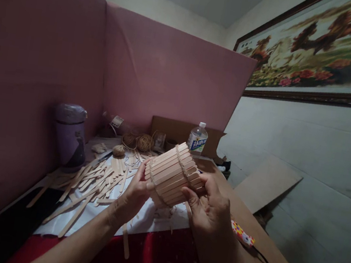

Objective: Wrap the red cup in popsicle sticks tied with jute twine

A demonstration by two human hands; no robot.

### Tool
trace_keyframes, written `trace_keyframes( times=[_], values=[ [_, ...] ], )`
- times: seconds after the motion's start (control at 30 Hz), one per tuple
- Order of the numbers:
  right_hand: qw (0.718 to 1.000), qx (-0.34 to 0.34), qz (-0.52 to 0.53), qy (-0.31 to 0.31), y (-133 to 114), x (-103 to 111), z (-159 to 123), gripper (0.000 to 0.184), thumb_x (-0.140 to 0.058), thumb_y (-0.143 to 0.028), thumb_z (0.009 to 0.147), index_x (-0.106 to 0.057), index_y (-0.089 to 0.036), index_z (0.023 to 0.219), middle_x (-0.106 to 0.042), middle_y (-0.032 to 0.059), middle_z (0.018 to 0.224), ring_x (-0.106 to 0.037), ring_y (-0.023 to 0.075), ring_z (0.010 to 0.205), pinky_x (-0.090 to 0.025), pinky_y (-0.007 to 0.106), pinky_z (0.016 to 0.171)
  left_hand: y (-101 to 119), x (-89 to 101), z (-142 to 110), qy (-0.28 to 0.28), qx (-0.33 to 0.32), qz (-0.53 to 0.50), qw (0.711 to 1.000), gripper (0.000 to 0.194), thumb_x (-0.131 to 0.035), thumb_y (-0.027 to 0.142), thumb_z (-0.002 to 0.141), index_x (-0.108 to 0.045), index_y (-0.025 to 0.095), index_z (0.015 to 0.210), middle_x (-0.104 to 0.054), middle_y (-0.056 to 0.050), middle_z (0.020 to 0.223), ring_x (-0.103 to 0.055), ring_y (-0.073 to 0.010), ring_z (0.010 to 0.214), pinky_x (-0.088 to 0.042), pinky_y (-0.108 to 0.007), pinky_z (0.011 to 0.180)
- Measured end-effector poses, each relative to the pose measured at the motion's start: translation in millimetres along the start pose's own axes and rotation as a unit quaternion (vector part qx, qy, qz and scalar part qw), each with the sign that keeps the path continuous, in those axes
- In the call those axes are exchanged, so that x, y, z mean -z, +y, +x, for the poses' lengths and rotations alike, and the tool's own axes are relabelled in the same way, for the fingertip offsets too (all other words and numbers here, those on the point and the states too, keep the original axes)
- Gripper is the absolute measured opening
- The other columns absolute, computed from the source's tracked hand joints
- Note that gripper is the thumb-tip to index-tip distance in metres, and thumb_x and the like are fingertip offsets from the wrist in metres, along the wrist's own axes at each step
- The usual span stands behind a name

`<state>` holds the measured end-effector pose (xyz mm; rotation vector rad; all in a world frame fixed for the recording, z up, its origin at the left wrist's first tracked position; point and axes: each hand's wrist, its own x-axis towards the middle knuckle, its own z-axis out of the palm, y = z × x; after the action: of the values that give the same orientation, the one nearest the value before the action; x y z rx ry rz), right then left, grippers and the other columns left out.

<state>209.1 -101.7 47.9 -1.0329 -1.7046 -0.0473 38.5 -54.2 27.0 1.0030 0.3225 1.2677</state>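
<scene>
A round holder made of wooden craft sticks (169, 172) is held tilted above the table, with two bands of twine around it. My left hand (138, 187) grips its left end, the fingers partly hidden behind it. At the right end, my right hand (209, 202) has its thumb and fingers closed on the sticks and twine. Loose craft sticks (102, 182) lie in a messy pile to the left, on a white sheet (49, 227).
Twine balls (144, 142) sit at the back beside a clear bottle (198, 138) with a blue label. A purple container (70, 138) stands at the left by the pink panel (177, 74). At right lies a flower-patterned tool (242, 234) with a black cord.
</scene>
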Motion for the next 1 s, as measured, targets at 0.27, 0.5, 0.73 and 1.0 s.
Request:
trace_keyframes(
  times=[0.27, 0.5, 0.73, 1.0],
  values=[
    [1.0, -0.009, 0.001, 0.001, 1, -2, -1, 0.013, -0.056, -0.027, 0.089, -0.054, -0.02, 0.1, -0.065, 0.0067, 0.091, -0.062, 0.0218, 0.083, -0.049, 0.034, 0.069, -1, -0.7, -1, 0.005, -0.01, 0.004, 1.0, 0.078, -0.075, 0.032, 0.063, -0.042, 0.025, 0.133, -0.059, -0.01, 0.127, -0.05, -0.0329, 0.122, -0.041, -0.044, 0.1],
    [1.0, 0.027, 0.004, 0.004, 7, 9, 6, 0.008, -0.058, -0.029, 0.089, -0.055, -0.022, 0.093, -0.059, 0.0, 0.074, -0.056, 0.0151, 0.063, -0.046, 0.026, 0.057, -1, 3.6, -2, -0.014, -0.006, 0.03, 0.999, 0.07, -0.074, 0.027, 0.068, -0.042, 0.027, 0.13, -0.055, -0.01, 0.132, -0.049, -0.0322, 0.123, -0.04, -0.043, 0.099],
    [0.999, 0.033, -0.003, 0.019, 5, 17, 2, 0.011, -0.059, -0.026, 0.088, -0.055, -0.023, 0.097, -0.064, 0.0017, 0.082, -0.059, 0.0153, 0.067, -0.048, 0.026, 0.061, 7, -3.0, -2, -0.032, 0.012, -0.009, 0.999, 0.065, -0.076, 0.033, 0.064, -0.046, 0.026, 0.121, -0.056, -0.009, 0.128, -0.051, -0.0324, 0.118, -0.045, -0.041, 0.09],
    [0.996, 0.082, 0.017, 0.032, 7, 21, 5, 0.01, -0.061, -0.024, 0.086, -0.055, -0.022, 0.094, -0.064, 0.004, 0.089, -0.063, 0.0164, 0.081, -0.051, 0.025, 0.069, 8, -1.4, -2, -0.028, 0.004, 0.044, 0.999, 0.071, -0.08, 0.037, 0.062, -0.045, 0.024, 0.122, -0.056, -0.01, 0.127, -0.053, -0.031, 0.115, -0.044, -0.038, 0.085]
  ],
)
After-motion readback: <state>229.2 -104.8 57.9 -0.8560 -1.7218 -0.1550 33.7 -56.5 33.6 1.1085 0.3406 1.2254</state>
